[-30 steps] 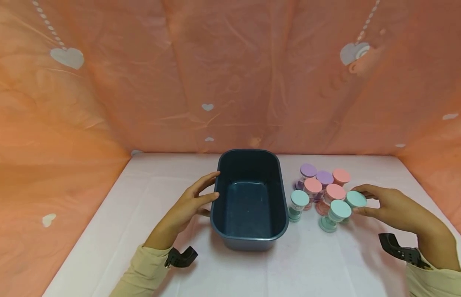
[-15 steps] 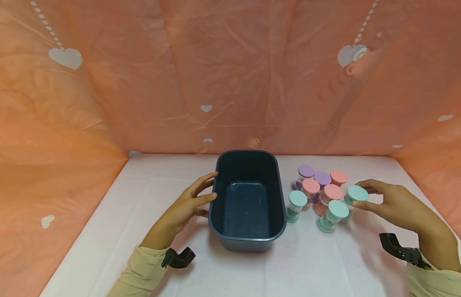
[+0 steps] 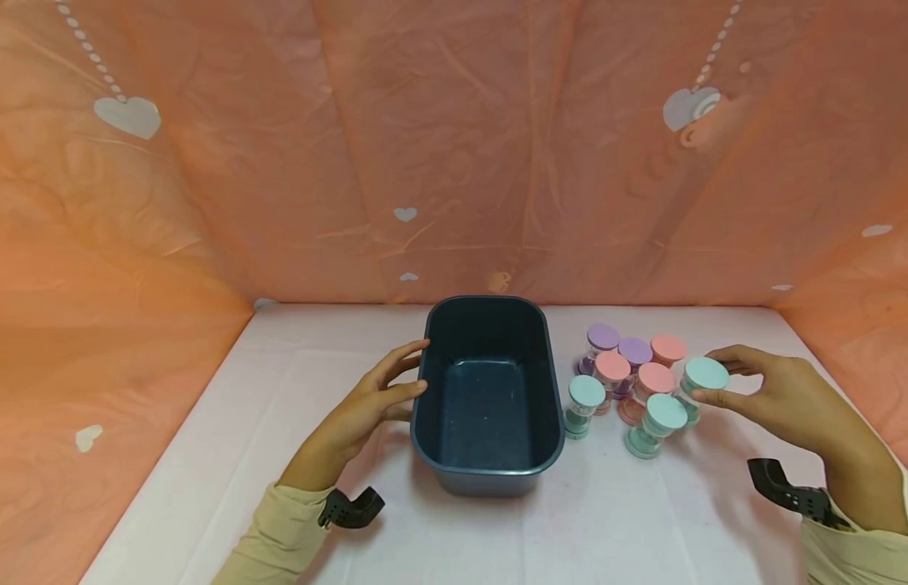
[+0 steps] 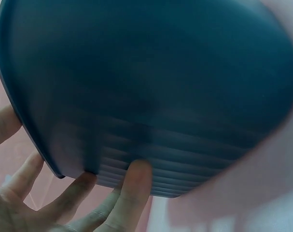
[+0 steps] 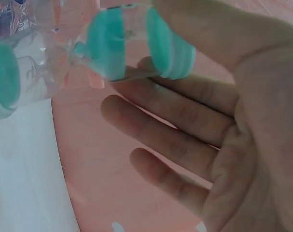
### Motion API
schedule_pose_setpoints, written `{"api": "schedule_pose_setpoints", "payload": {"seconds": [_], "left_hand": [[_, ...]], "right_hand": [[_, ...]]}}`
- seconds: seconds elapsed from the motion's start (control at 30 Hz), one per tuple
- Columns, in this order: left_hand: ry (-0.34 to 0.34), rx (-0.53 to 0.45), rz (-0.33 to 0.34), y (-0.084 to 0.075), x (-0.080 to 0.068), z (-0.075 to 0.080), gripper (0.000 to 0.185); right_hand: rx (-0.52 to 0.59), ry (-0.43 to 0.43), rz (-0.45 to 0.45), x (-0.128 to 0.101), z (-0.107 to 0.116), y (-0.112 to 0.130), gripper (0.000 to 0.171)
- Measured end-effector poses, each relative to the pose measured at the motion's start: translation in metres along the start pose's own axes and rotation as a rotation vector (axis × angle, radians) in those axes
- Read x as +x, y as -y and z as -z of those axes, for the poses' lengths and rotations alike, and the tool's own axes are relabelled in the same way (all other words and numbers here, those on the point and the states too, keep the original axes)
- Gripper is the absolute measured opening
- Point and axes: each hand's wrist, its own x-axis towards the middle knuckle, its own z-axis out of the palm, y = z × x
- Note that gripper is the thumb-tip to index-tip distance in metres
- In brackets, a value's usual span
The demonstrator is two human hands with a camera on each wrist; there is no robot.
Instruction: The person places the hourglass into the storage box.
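A dark blue plastic tub [image 3: 488, 467] stands empty mid-table. My left hand [image 3: 410, 375] rests straight fingers against its left outer wall; the left wrist view shows those fingertips [image 4: 134, 174] touching the ribbed wall of the tub [image 4: 151, 87]. To the tub's right is a cluster of small sand timers with teal, pink and purple caps. My right hand [image 3: 710, 379] pinches the rightmost teal timer [image 3: 705, 372] by its top cap, thumb in front and finger behind, slightly above the table. In the right wrist view that teal timer [image 5: 132, 43] sits between thumb and fingers [image 5: 194, 92].
Other timers stand close together: teal ones [image 3: 587, 392] [image 3: 664, 413], pink ones [image 3: 612, 367] [image 3: 655, 379] [image 3: 667, 348], purple ones [image 3: 603, 337] [image 3: 634, 351]. A white cloth [image 3: 607, 520] covers the table. Orange sheeting [image 3: 454, 162] with white hearts walls it on three sides.
My right hand has lifted the teal timer slightly up and away from the cluster. The left hand stays against the tub, which has shifted a little left.
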Motion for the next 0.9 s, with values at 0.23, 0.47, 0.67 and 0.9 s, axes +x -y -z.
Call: {"api": "schedule_pose_setpoints", "payload": {"seconds": [0.23,0.47,0.67,0.9], "left_hand": [[-0.004,0.011,-0.001,0.000,0.000,0.001,0.061],[0.001,-0.002,0.004,0.001,0.000,0.001,0.061],[0.001,-0.007,0.006,0.002,-0.001,0.002,0.060],[-0.007,0.020,0.008,0.001,0.000,0.001,0.060]], "right_hand": [[0.024,-0.080,-0.038,-0.001,0.003,0.005,0.036],[0.015,-0.127,-0.081,-0.003,0.005,0.009,0.040],[0.005,-0.126,-0.075,-0.002,0.006,0.012,0.039],[-0.004,-0.117,-0.103,-0.005,0.011,0.016,0.042]]}}
